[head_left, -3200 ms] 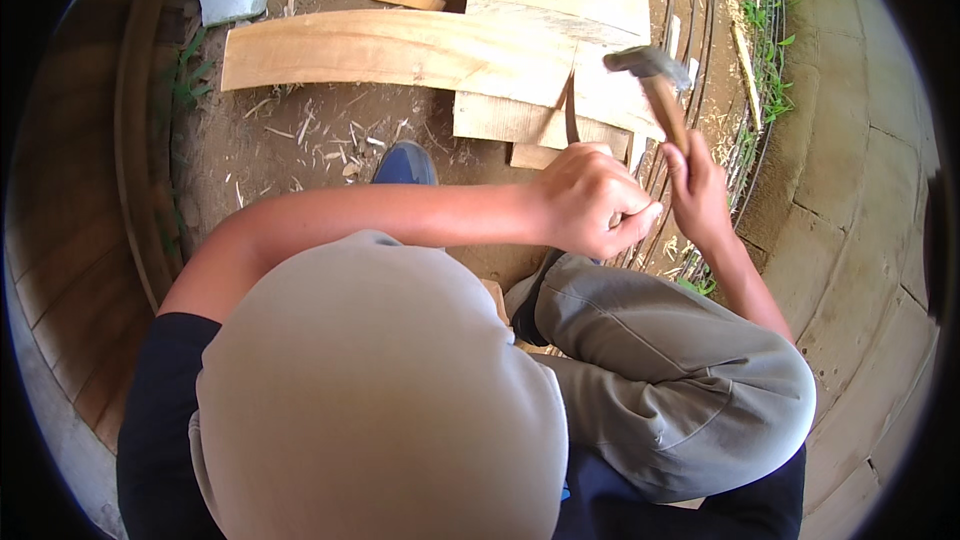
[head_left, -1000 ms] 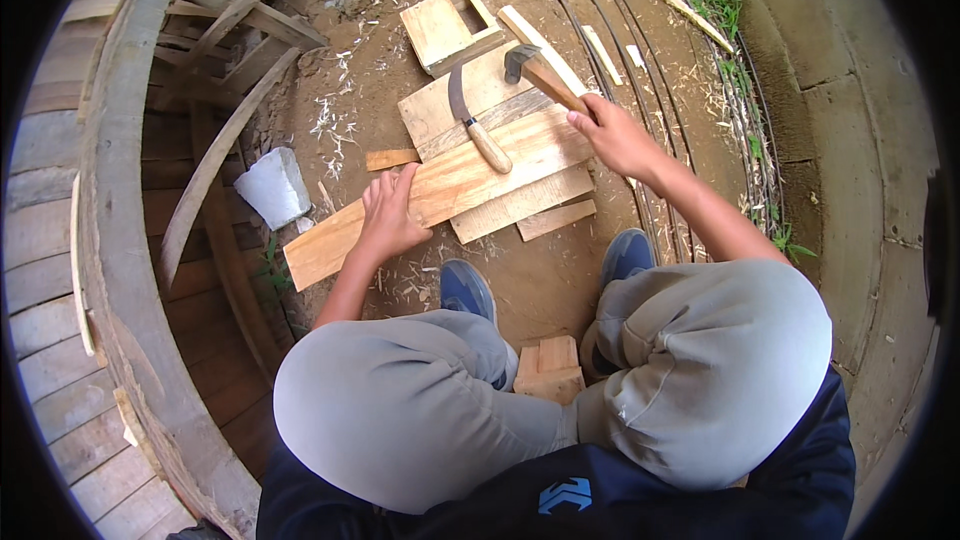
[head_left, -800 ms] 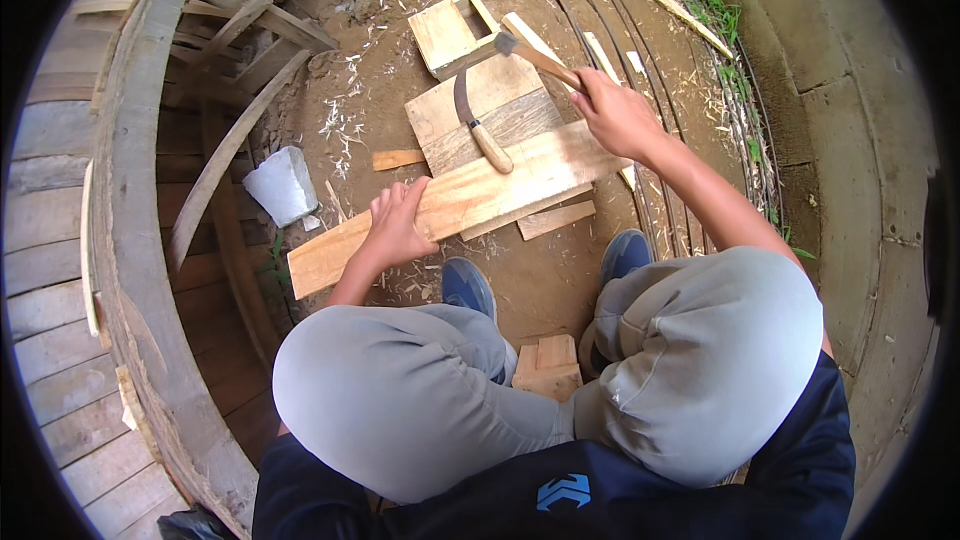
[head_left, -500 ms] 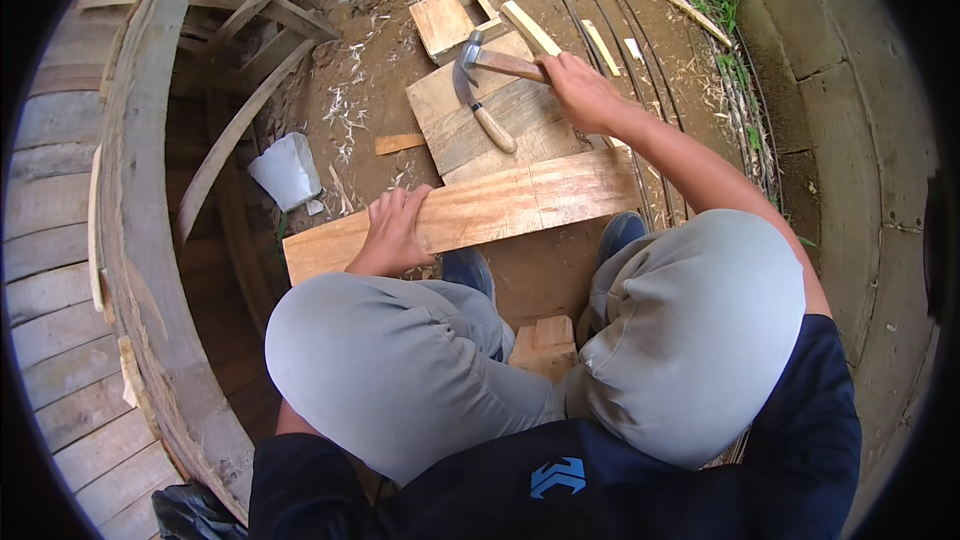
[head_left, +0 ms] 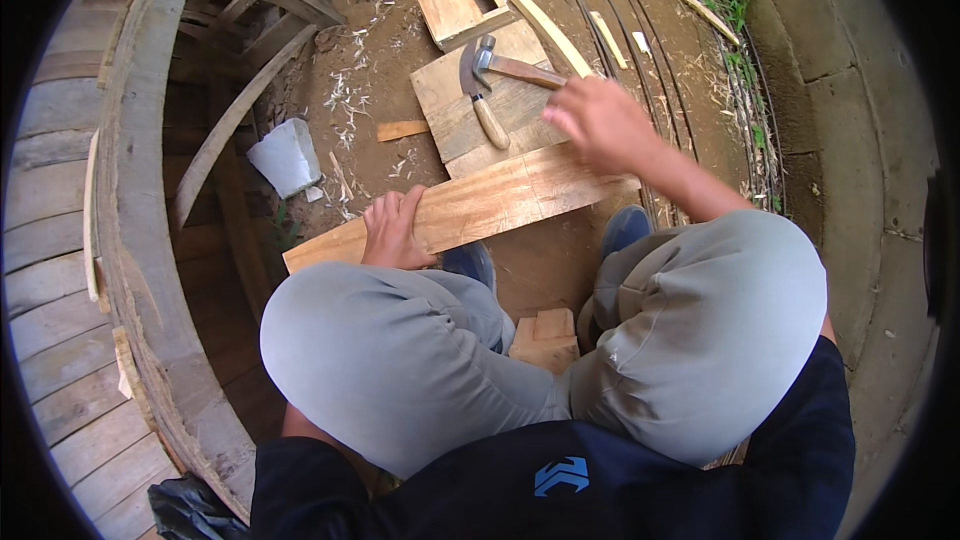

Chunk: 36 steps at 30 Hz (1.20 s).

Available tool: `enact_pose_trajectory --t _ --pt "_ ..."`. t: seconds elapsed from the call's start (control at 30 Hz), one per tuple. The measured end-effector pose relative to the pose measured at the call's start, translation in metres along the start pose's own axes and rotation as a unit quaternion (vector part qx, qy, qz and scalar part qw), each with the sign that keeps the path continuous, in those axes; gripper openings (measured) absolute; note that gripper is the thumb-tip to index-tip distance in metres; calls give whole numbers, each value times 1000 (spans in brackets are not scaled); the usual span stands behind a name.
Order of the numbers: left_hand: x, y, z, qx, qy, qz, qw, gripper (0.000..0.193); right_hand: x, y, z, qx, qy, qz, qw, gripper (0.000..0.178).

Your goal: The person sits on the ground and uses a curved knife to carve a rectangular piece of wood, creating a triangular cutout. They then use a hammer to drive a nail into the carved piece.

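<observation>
A long light-brown plank (head_left: 500, 195) lies aslant across the space in front of my knees. My left hand (head_left: 393, 232) grips its near edge toward the left end, with fingers and thumb over the top face. Above the plank's right part is my right hand (head_left: 605, 125), slightly blurred, its fingers apart and pointing left. Just beyond those fingers, a claw hammer (head_left: 525, 70) rests on a wooden board (head_left: 440, 90), the end of its handle close to or behind the hand. Beside the hammer's head lies a curved knife (head_left: 488, 120) with a wooden handle.
A small open wooden box (head_left: 455, 15) stands past the board. Wood strips (head_left: 550, 30) and dark cables (head_left: 660, 70) run along the right. On the left are a white stone block (head_left: 285, 160) and a thick curved timber (head_left: 140, 190). A wood block (head_left: 545, 340) sits between my feet.
My right hand has let go of the hammer and come back toward me, over the plank. The hammer now lies on the board. My left hand keeps its place on the plank.
</observation>
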State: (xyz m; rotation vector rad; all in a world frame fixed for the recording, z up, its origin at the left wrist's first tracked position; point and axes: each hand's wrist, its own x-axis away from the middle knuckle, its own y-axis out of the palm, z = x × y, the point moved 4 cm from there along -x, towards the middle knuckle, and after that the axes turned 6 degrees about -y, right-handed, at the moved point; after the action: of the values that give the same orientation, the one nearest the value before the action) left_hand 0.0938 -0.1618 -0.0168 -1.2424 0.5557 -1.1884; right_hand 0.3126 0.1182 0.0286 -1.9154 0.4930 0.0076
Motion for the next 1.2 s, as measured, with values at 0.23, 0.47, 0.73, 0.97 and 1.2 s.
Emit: enact_pose_trajectory --t 0.23,0.47,0.73,0.97,1.2 --pt "6 33 1 19 5 2 1000 107 44 47 16 -32 107 -4 994 37" --pt "-33 41 15 14 57 17 998 109 48 50 56 49 201 19 978 41" --pt "-52 36 55 42 114 30 992 112 54 21 97 52 271 -102 956 50" --pt "-49 53 63 88 128 30 987 109 70 -12 90 52 308 -156 937 38" --pt "-55 59 64 44 120 34 991 111 114 29 136 -14 390 94 916 37"
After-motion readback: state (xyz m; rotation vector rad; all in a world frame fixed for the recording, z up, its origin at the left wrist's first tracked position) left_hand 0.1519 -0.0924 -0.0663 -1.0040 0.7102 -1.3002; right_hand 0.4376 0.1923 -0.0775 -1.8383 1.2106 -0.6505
